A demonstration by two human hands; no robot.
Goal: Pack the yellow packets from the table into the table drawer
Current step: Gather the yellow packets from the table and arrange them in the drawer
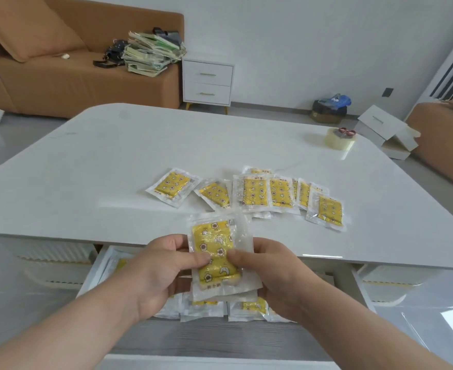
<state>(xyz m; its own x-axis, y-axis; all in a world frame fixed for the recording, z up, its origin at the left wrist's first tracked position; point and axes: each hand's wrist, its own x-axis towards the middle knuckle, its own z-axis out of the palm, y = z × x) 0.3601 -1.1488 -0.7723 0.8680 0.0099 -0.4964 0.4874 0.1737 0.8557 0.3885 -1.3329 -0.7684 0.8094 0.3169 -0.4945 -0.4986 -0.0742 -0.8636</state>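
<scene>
Both hands, left (164, 265) and right (270, 271), pinch a stack of packets (216, 252) by its long sides, long axis pointing away, above the open drawer (100, 265). More packets (254, 193) lie on the table (113, 156) beyond the grip.

White table (113, 156): scattered yellow packets (254, 194), tape roll (340, 141) far right.

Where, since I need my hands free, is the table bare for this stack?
Bare: the table left of the leftmost packet, and the far strip up to the tape roll. Crowded: the overlapping packets centre-right.
</scene>
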